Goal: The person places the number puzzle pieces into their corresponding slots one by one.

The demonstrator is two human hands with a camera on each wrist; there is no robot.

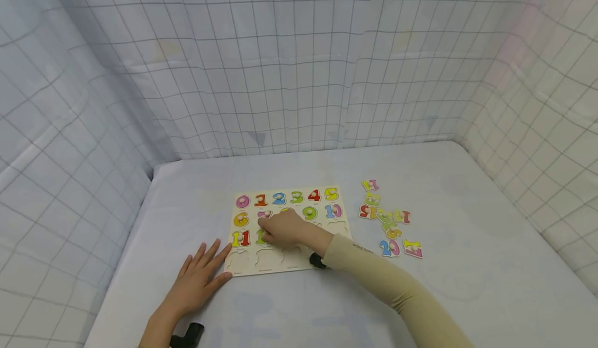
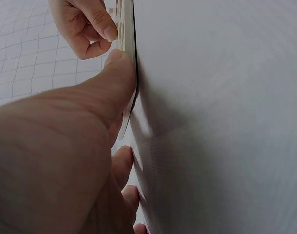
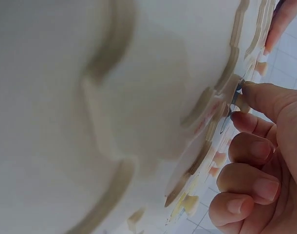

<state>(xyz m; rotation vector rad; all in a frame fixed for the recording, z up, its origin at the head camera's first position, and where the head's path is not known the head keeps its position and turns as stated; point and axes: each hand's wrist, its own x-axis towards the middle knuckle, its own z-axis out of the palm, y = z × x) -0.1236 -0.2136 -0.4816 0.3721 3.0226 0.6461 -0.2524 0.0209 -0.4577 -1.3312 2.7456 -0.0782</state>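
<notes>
A cream number puzzle board (image 1: 275, 266) lies on the table, with colourful number pieces in its upper rows. My right hand (image 1: 286, 228) is over the third row, its thumb and forefinger pinching a number puzzle piece (image 3: 234, 100) by its knob. From above, a green 1 of that piece (image 1: 260, 237) shows beside the hand; the rest is hidden. Just left of it sits the 11 piece (image 1: 241, 238). My left hand (image 1: 198, 278) lies with fingers spread on the table, its thumb against the board's lower left edge, as the left wrist view also shows.
Several loose number pieces lie in a scattered group right of the board, among them a 15 (image 1: 367, 212), a 20 (image 1: 390, 248) and a 17 (image 1: 413, 249). Grid-patterned white curtains (image 1: 289, 78) enclose the white table (image 1: 467, 285).
</notes>
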